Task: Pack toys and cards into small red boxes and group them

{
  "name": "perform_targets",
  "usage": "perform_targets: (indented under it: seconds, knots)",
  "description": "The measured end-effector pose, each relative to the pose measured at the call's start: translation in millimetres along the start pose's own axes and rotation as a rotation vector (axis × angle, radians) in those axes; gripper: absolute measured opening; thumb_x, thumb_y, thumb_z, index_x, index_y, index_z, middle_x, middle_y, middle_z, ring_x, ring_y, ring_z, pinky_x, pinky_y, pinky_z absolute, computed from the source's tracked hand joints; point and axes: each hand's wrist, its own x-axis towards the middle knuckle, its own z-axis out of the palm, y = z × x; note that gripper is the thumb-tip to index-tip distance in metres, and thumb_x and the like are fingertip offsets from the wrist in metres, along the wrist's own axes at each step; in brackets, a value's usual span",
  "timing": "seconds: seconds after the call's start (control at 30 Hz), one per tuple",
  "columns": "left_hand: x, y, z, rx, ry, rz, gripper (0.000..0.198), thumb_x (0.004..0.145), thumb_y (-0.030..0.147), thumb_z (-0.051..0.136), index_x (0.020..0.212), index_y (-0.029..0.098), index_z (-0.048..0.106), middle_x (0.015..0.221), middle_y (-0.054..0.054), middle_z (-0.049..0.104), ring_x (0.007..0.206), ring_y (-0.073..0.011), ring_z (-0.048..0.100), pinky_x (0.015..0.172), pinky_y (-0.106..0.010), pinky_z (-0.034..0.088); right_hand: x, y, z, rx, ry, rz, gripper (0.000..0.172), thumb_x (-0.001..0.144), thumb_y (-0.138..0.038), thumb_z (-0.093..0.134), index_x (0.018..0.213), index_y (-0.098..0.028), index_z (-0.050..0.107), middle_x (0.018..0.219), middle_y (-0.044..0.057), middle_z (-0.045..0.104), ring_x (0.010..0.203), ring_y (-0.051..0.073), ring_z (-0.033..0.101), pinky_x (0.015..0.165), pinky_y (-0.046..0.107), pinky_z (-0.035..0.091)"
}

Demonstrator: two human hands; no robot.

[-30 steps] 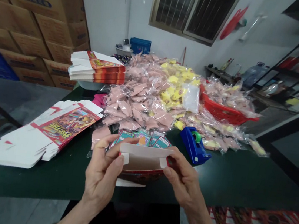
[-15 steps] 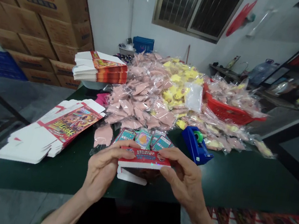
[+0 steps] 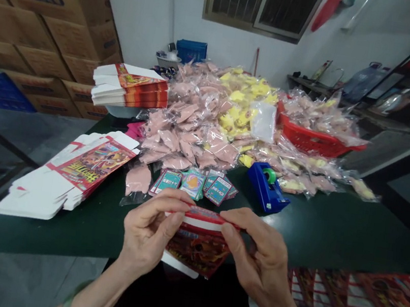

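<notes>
Between my two hands is a red printed cardboard box (image 3: 198, 250), held near the table's front edge. My left hand (image 3: 153, 230) pinches its upper left end with thumb and fingers. At the upper right end, my right hand (image 3: 257, 256) grips the same box, thumb on the near face. A white flap (image 3: 181, 264) sticks out at the lower left of the box. Just beyond my hands lie several small teal cards (image 3: 167, 183) in groups. A pink piece in a clear bag (image 3: 138, 180) rests left of the cards.
Flat printed cartons (image 3: 91, 162) are stacked at left, more (image 3: 141, 90) behind. A heap of bagged pink pieces (image 3: 190, 120) and yellow ones (image 3: 238, 112) covers the back. A blue tape dispenser (image 3: 267, 187) stands right of the cards, a red basket (image 3: 311, 138) beyond.
Both hands have tilted the box so its printed front face now shows more. My thumbs have shifted onto the near side of its top edge. The camera view has moved slightly.
</notes>
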Motion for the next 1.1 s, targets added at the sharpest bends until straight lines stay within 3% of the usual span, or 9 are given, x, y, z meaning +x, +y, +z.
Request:
perform_targets:
  seconds: [0.07, 0.27, 0.37, 0.5, 0.63, 0.7, 0.87, 1.1]
  knots:
    - [-5.8, 6.7, -2.6, 0.031, 0.017, -0.099, 0.012, 0.081, 0.014, 0.059, 0.086, 0.019, 0.068, 0.090, -0.006, 0.066, 0.086, -0.0169, 0.061, 0.073, -0.026, 0.050, 0.9, -0.7, -0.5, 0.049, -0.082, 0.084, 0.009, 0.086, -0.020, 0.053, 0.086, -0.019, 0.063, 0.075, 0.000, 0.063, 0.065, 0.010, 0.057, 0.059, 0.020, 0.043]
    - [-13.4, 20.7, -26.6, 0.025, 0.019, -0.574, 0.010, 0.078, 0.025, 0.065, 0.079, 0.017, 0.070, 0.075, -0.003, 0.067, 0.061, -0.0116, 0.060, 0.054, -0.020, 0.048, 8.6, 11.0, 14.1, 0.313, -0.340, 0.384, 0.030, 0.086, -0.035, 0.050, 0.062, -0.017, 0.053, 0.057, -0.003, 0.046, 0.053, 0.008, 0.041, 0.048, 0.020, 0.032]
    - [-14.4, 19.0, -40.0, 0.033, -0.055, -0.659, 0.012, 0.075, 0.028, 0.068, 0.074, 0.016, 0.072, 0.066, -0.003, 0.067, 0.054, -0.0102, 0.058, 0.048, -0.018, 0.045, 3.2, 13.4, 26.0, 0.421, -0.402, 0.479, 0.034, 0.084, -0.037, 0.051, 0.056, -0.017, 0.048, 0.053, -0.004, 0.041, 0.049, 0.007, 0.037, 0.046, 0.020, 0.029]
    - [-26.3, 9.7, -51.3, 0.063, -0.148, -0.672, 0.012, 0.075, 0.027, 0.067, 0.078, 0.017, 0.074, 0.073, -0.005, 0.071, 0.059, -0.0119, 0.062, 0.050, -0.018, 0.048, -13.9, 19.0, 39.7, 0.401, -0.354, 0.522, 0.031, 0.086, -0.035, 0.050, 0.061, -0.016, 0.056, 0.053, -0.003, 0.046, 0.050, 0.008, 0.041, 0.045, 0.019, 0.032]
    - [-41.2, 2.3, -55.0, 0.121, -0.005, -0.686, 0.017, 0.074, 0.027, 0.068, 0.087, 0.018, 0.074, 0.074, -0.005, 0.074, 0.060, -0.0136, 0.065, 0.055, -0.020, 0.053, -27.9, 27.4, 45.0, 0.417, -0.282, 0.531, 0.022, 0.086, -0.034, 0.052, 0.089, -0.018, 0.065, 0.077, 0.001, 0.063, 0.067, 0.012, 0.055, 0.059, 0.021, 0.044]
    - [-42.5, 1.5, -57.0, 0.183, 0.006, -0.643, 0.017, 0.074, 0.027, 0.068, 0.087, 0.017, 0.074, 0.073, -0.005, 0.074, 0.059, -0.0142, 0.066, 0.054, -0.020, 0.054, -33.2, 30.3, 44.4, 0.460, -0.291, 0.543, 0.022, 0.087, -0.034, 0.051, 0.097, -0.020, 0.065, 0.086, 0.002, 0.065, 0.076, 0.013, 0.058, 0.067, 0.023, 0.047]
    - [-30.9, 8.2, -61.2, 0.302, -0.161, -0.510, 0.017, 0.074, 0.025, 0.065, 0.087, 0.020, 0.075, 0.077, -0.006, 0.075, 0.060, -0.0171, 0.069, 0.051, -0.021, 0.056, -46.1, 34.9, 40.9, 0.732, -0.295, 0.615, 0.020, 0.086, -0.035, 0.055, 0.098, -0.021, 0.062, 0.091, 0.001, 0.064, 0.086, 0.014, 0.059, 0.078, 0.025, 0.047]
    - [-23.5, 21.3, -53.5, 0.345, -0.394, -0.371, 0.022, 0.079, 0.018, 0.059, 0.094, 0.026, 0.074, 0.093, -0.005, 0.075, 0.079, -0.0185, 0.071, 0.067, -0.023, 0.058, -51.1, 28.8, 45.7, 0.934, -0.213, 0.881, 0.015, 0.078, -0.025, 0.060, 0.093, -0.021, 0.060, 0.081, 0.000, 0.062, 0.074, 0.013, 0.059, 0.070, 0.025, 0.048]
